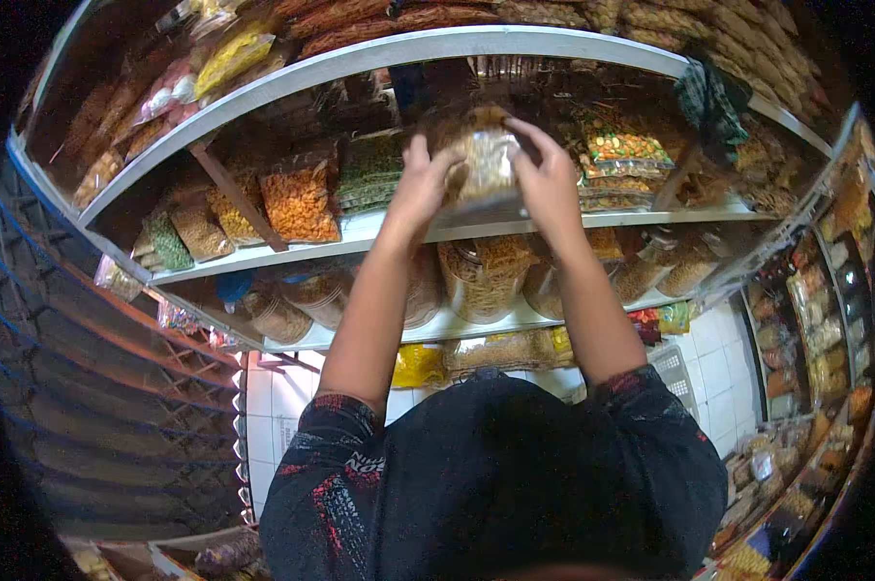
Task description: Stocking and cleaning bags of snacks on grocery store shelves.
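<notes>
Both arms reach forward to the middle shelf of a rack. A transparent plastic bag of pale snacks (484,163), blurred by motion, is between my hands at the shelf's front. My left hand (426,178) grips its left side, thumb against the plastic. On the opposite side, my right hand (550,174) has its thumb and fingers at the edge of the bag. Left of my hands stand a bag of orange snacks (301,203) and a stack of bags with green contents (370,171). To the right lies a pile of bags with multicoloured contents (626,149).
A white shelf edge (437,45) runs overhead, with a dark checked cloth (709,109) hanging from it. Large transparent jars (481,279) line the shelf below. Brown slanted dividers (237,196) split the middle shelf. A folding metal gate (110,378) stands at left.
</notes>
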### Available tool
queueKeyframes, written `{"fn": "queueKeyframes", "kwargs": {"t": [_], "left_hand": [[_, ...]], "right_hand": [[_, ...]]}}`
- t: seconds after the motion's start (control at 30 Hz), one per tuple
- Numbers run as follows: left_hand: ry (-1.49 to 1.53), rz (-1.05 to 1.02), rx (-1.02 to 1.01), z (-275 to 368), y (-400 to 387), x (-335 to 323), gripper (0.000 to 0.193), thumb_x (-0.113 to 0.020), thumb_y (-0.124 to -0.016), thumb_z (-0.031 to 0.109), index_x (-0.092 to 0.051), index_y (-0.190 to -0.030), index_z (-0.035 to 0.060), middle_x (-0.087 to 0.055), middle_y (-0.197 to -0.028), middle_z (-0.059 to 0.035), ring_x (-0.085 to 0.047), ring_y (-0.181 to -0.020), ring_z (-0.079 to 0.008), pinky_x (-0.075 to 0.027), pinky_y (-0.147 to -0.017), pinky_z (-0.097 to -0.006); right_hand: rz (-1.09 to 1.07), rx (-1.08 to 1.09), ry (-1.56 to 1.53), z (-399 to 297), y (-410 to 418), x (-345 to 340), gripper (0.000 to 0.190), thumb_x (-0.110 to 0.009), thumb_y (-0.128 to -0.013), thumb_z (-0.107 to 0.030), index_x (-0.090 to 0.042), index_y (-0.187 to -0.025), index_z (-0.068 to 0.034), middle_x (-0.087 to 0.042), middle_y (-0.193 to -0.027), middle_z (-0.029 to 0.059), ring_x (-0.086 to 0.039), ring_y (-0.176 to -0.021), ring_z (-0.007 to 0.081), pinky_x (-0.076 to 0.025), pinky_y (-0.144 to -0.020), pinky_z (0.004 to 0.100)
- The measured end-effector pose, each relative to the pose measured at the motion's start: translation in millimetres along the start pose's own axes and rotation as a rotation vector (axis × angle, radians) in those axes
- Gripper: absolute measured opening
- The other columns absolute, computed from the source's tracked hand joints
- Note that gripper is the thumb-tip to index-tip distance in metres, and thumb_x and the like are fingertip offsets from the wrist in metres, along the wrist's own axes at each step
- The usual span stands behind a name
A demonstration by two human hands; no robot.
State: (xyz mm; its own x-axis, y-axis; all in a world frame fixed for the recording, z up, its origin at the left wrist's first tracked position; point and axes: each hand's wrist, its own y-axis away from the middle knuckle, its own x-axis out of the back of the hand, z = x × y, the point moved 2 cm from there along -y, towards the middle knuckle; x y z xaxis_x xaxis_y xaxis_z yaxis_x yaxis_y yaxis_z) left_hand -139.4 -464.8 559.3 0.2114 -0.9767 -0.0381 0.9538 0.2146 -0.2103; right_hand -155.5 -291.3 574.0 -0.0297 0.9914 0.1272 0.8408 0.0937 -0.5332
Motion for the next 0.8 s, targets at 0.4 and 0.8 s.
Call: {"fn": "queueKeyframes", "kwargs": {"t": [0.4, 0.8], "left_hand": [[-1.244, -0.253, -0.225, -17, -52, 7, 0.054, -0.038, -0.091, 0.039, -0.038, -0.138, 0.0137, -0.037, -0.140, -0.0180, -0.038, -0.126, -0.0397, -0.029, -0.105, -0.0499], [-0.829, 0.019, -0.881, -5, 37, 7, 0.033, -0.052, -0.084, 0.021, -0.058, -0.112, 0.0045, -0.056, -0.111, -0.0151, -0.049, -0.101, -0.0334, -0.033, -0.095, -0.0442]], "right_hand": [[0.113, 0.049, 0.620, 146, -68, -50, 0.036, -0.052, -0.087, -0.031, -0.062, -0.110, -0.004, -0.063, -0.102, 0.0238, -0.060, -0.091, 0.0402, -0.048, -0.080, 0.0442], [0.513, 0.424, 0.677, 26, 84, -22, 0.016, -0.060, -0.080, -0.015, -0.063, -0.092, -0.005, -0.059, -0.102, 0.0138, -0.054, -0.098, 0.0335, -0.043, -0.088, 0.0428]]}}
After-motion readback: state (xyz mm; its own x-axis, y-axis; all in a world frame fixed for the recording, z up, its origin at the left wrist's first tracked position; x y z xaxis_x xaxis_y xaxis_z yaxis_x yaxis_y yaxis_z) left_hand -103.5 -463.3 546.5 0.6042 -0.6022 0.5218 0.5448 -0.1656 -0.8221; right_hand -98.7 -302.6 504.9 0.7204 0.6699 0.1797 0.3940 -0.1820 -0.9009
